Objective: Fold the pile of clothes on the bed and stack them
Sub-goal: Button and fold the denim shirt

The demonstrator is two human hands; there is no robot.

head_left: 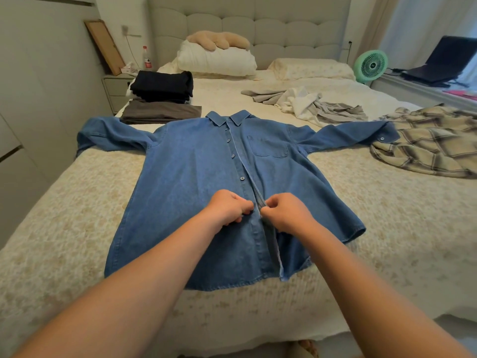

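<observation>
Denim shirt (196, 182): lay flat, front up, on bed (77, 202); collar toward headboard, hem toward person, sleeves spread sideways.
Left hand (227, 209): fingers curled, pinching button placket.
Right hand (284, 211): pinched opposite placket edge.

Two hands (229, 209) (284, 213), one denim shirt (196, 177), two pillows (216, 59) (312, 68), one fan (371, 65)

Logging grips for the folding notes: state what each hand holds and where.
Both hold the denim shirt at its front opening, partway down: left hand pinches the button edge, right hand pinches the opposite edge.
</observation>
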